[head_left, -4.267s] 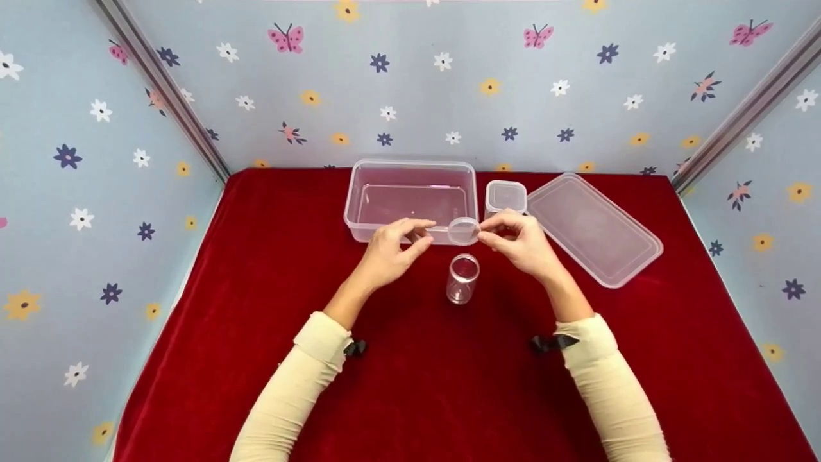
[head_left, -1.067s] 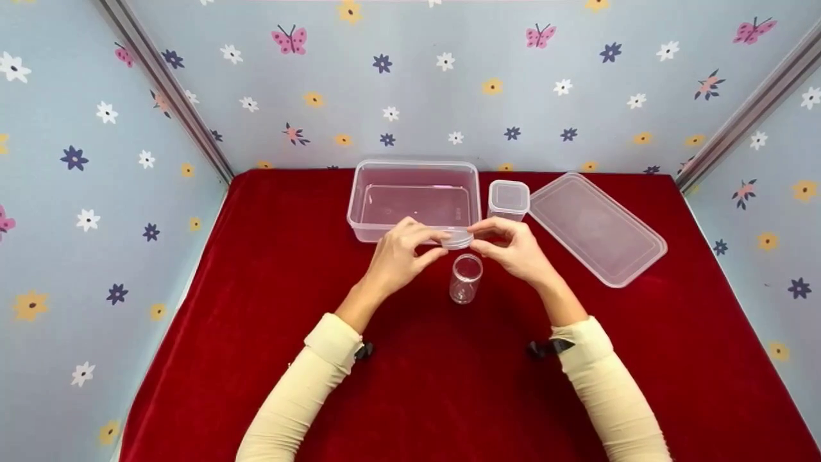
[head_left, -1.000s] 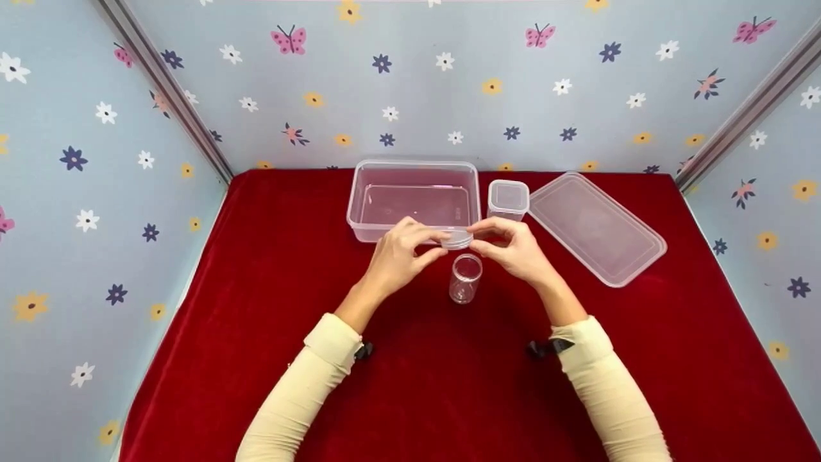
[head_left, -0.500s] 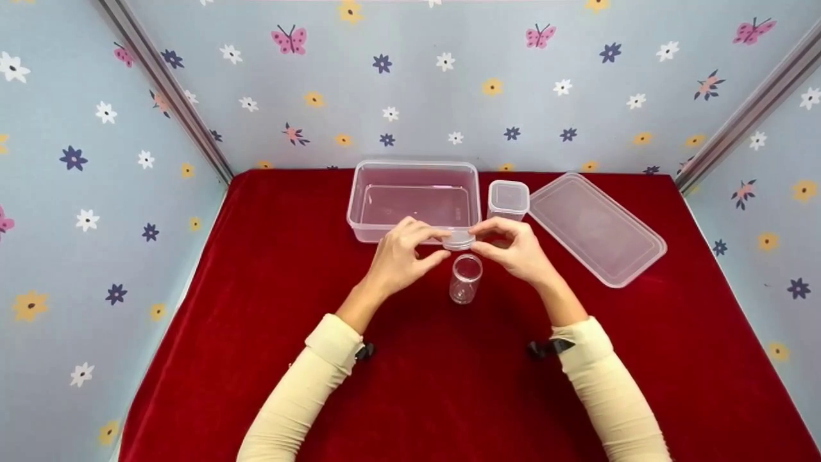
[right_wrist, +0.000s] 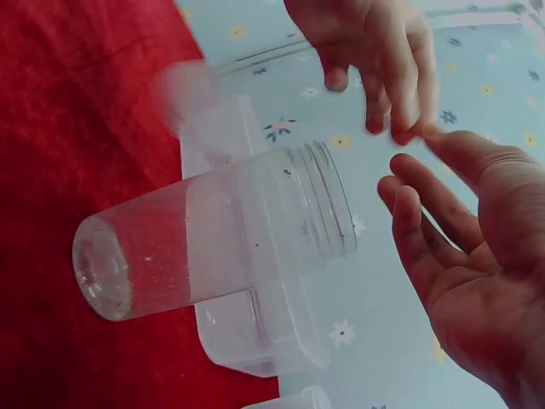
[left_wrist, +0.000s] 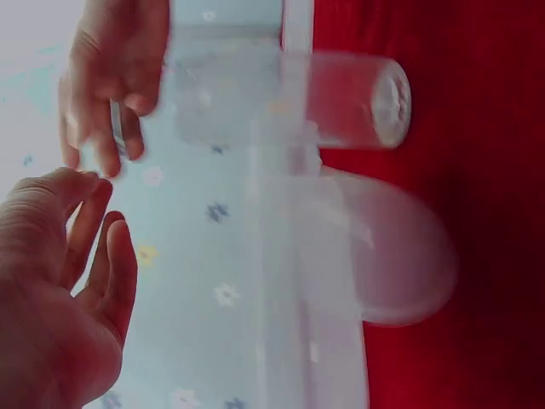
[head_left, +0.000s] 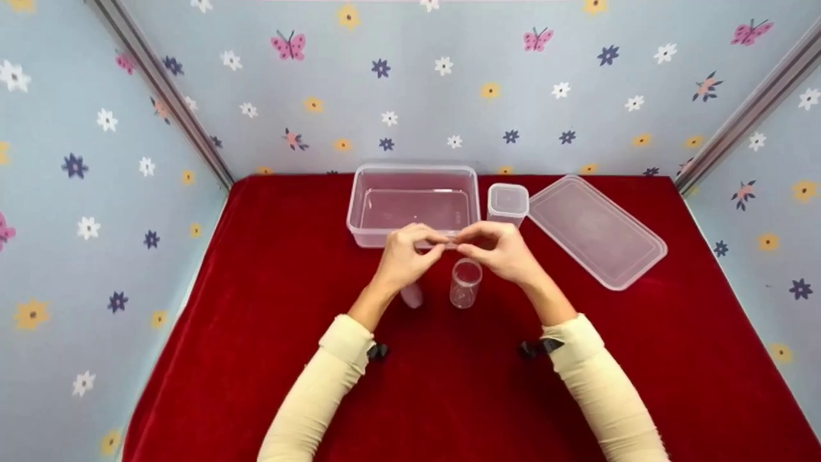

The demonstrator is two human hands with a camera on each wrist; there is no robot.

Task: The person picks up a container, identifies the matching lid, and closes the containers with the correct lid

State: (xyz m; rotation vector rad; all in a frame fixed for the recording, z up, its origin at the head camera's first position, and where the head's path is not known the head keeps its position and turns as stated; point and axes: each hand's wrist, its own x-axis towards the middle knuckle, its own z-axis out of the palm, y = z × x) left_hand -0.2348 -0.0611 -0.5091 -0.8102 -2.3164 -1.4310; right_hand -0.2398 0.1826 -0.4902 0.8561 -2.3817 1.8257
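Both hands hovered above the open clear jar (head_left: pixel 465 283), which stood upright on the red desk (head_left: pixel 256 269). The left hand (head_left: pixel 406 256) and right hand (head_left: pixel 501 251) met fingertip to fingertip, holding nothing visible. A blurred round lid (head_left: pixel 412 294) lay just below the left hand, beside the jar.

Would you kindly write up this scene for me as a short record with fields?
left hand: over the cloth, fingers relaxed, holds nothing
right hand: facing the left, fingertips close to it, holds nothing
jar: clear, open, upright below the hands
round lid: blurred, left of the jar; resting or moving, cannot tell
tub: clear, open, behind the hands
small box: lidded, right of the tub
flat lid: lying right of the small box
cloth: red
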